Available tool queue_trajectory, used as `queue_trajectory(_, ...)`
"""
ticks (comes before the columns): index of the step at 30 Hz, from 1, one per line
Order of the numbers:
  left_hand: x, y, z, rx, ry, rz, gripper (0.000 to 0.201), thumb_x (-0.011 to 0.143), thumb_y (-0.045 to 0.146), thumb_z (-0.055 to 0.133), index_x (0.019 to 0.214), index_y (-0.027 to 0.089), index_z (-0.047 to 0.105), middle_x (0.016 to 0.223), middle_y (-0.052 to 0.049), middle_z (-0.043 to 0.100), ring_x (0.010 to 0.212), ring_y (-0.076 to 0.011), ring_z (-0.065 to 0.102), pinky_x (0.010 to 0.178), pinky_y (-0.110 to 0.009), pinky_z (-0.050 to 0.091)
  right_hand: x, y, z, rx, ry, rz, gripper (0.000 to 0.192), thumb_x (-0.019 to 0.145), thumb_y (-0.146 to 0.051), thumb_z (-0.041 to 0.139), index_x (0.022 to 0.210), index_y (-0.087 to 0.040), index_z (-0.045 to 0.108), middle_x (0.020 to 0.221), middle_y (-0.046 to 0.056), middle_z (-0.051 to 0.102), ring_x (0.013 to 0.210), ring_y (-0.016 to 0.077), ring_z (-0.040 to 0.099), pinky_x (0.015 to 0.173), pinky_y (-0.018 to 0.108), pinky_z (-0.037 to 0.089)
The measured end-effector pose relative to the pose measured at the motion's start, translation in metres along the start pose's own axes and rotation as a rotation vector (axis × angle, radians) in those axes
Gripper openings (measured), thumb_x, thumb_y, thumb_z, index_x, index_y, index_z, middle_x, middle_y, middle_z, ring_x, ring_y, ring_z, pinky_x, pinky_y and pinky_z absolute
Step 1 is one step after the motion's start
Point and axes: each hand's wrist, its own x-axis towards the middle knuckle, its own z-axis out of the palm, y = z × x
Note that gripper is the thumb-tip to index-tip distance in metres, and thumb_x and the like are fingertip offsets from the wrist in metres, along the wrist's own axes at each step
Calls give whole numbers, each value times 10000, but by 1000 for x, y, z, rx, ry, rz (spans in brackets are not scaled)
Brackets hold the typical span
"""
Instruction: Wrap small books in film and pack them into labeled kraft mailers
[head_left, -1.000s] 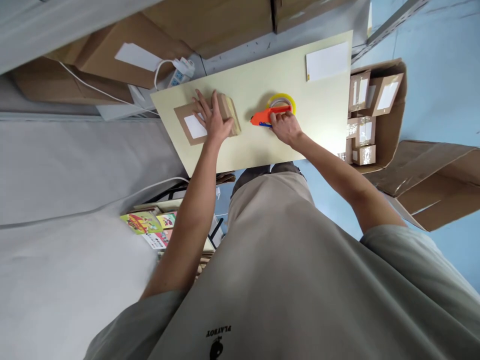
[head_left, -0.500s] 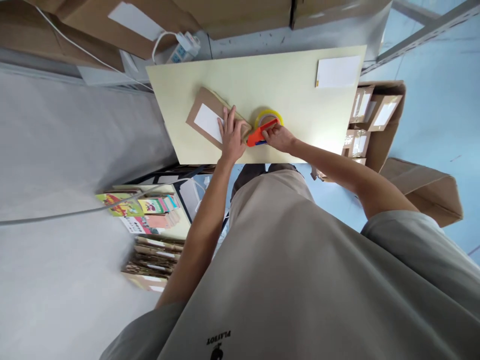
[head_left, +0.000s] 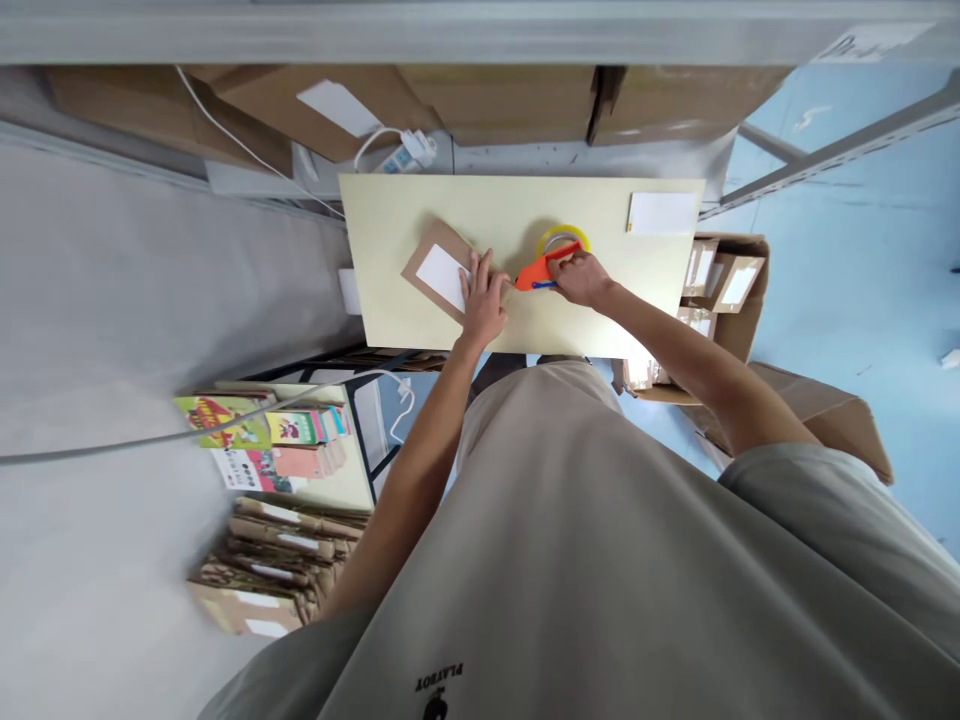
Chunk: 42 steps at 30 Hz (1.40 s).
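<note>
A small brown cardboard box [head_left: 441, 238] with a white label [head_left: 441, 277] lies slanted on the pale tabletop. My left hand [head_left: 484, 305] rests over its right end, fingers stretched and spread across the top, thumb at the end edge. My right hand [head_left: 581, 279] is closed around an orange tape dispenser [head_left: 534, 272] carrying a roll of yellow tape [head_left: 544, 240]. The dispenser's tip points left, close by my left thumb and the box end. Whether a strip of tape joins them is too small to tell.
A white pad [head_left: 661, 213] lies at the table's [head_left: 420, 200] far right. Behind stand large cartons [head_left: 495, 105] and a power strip [head_left: 405, 155]. An open carton of boxes [head_left: 739, 340] stands on the right. Books [head_left: 225, 420] and stacked flattened cardboard [head_left: 270, 560] are at left.
The view has shifted, showing more of the shelf beyond the table. The tape dispenser in my right hand sits slightly farther right from my left hand, which stays on the box.
</note>
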Motion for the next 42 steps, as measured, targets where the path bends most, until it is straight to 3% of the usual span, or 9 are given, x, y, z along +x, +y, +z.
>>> queue_trajectory(8, -3, 0, 0, 29, -8, 65, 491, 859, 109, 608, 1330, 235, 664, 1957, -106, 300, 1872, -301, 17, 1500, -707, -36, -17, 21, -14, -82, -88, -82, 699, 1147, -324, 545, 1691, 100, 430, 1514, 397, 723, 1467, 445, 679, 1303, 550, 383)
queue_trajectory(13, -4, -1, 3, 43, -11, 92, 526, 831, 68, 582, 1327, 227, 658, 1947, -112, 324, 1871, -309, 50, 1499, -727, -2, -22, 31, -15, -114, -96, -78, 707, 1150, -363, 549, 1680, 91, 432, 1512, 402, 721, 1448, 450, 692, 1273, 540, 422)
queue_trajectory(18, -4, -1, 3, 24, -11, 95, 559, 808, 46, 576, 1328, 235, 655, 1956, -102, 304, 1871, -302, 30, 1503, -731, -2, -20, 16, -17, -95, -93, 21, 737, 1148, -432, 544, 1675, 75, 451, 1461, 403, 748, 1339, 469, 756, 1165, 540, 524)
queue_trajectory(21, -4, 0, 2, 31, -17, 102, 604, 784, 37, 569, 1351, 231, 643, 1964, -108, 279, 1871, -300, 1, 1500, -740, -8, -15, 1, -24, -67, -94, 76, 700, 1140, -456, 559, 1648, 24, 536, 1410, 342, 800, 1301, 454, 784, 1137, 527, 565)
queue_trajectory(25, -4, -2, 0, 45, -23, 118, 594, 770, 31, 581, 1332, 215, 635, 1956, -144, 286, 1868, -318, 6, 1504, -721, -9, -12, -1, -42, -73, -51, 184, 624, 1171, -472, 460, 1532, -6, 665, 1398, 322, 811, 1303, 428, 791, 1160, 529, 567)
queue_trajectory(29, -8, 1, -8, 60, -38, 131, 606, 774, 41, 606, 1353, 217, 632, 1945, -167, 305, 1865, -367, 59, 1490, -759, 37, -27, 7, -70, -60, 5, 259, 636, 1153, -475, 494, 1495, 26, 686, 1370, 344, 810, 1328, 456, 781, 1218, 537, 518)
queue_trajectory(33, -10, 37, -25, 65, 43, 78, 773, 858, 158, 702, 1613, 181, 535, 1893, -255, 350, 1843, -453, 155, 1475, -746, 168, -60, -8, -101, 49, 110, 343, 702, 1170, -548, 462, 1572, 12, 592, 1362, 336, 811, 1300, 466, 784, 1107, 521, 574)
queue_trajectory(38, 13, 129, -61, 48, 259, 385, 929, 989, 381, 730, 1802, 178, 328, 1845, -267, 416, 1761, -456, 358, 1450, -653, 301, -102, -20, -156, 147, 405, 432, 646, 1197, -596, 365, 1445, -56, 619, 1296, 307, 813, 1200, 456, 785, 1013, 504, 606)
queue_trajectory(42, 57, 197, -102, 24, 374, 543, 955, 1023, 427, 709, 1847, 263, 255, 1903, -207, 341, 1776, -485, 300, 1421, -686, 337, -114, 12, -218, -3, 700, 472, 657, 1194, -538, 313, 1502, -7, 549, 1208, 299, 799, 1150, 476, 764, 1103, 613, 565)
